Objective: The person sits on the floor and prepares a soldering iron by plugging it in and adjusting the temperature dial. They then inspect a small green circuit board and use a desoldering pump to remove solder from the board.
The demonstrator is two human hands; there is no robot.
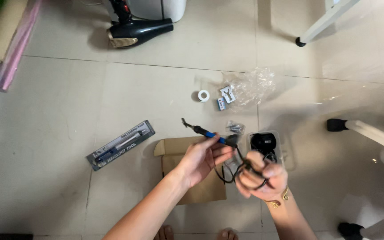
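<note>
My left hand (201, 161) holds a soldering iron (203, 130) with a blue and black handle, its metal tip pointing up and to the left. My right hand (263, 175) is closed around the iron's black cord (227, 173), which loops between the two hands. Both hands hover over an open brown cardboard box (201, 186) on the tiled floor. A clear plastic case (265, 143) with black parts inside lies just beyond my right hand.
A packaged hand tool in a grey blister pack (121, 145) lies to the left. A small white spool (204, 95), crumpled clear plastic bag (252, 86) and small parts sit farther out. A black hair dryer (136, 32) lies at the top. White furniture legs (370, 131) stand right.
</note>
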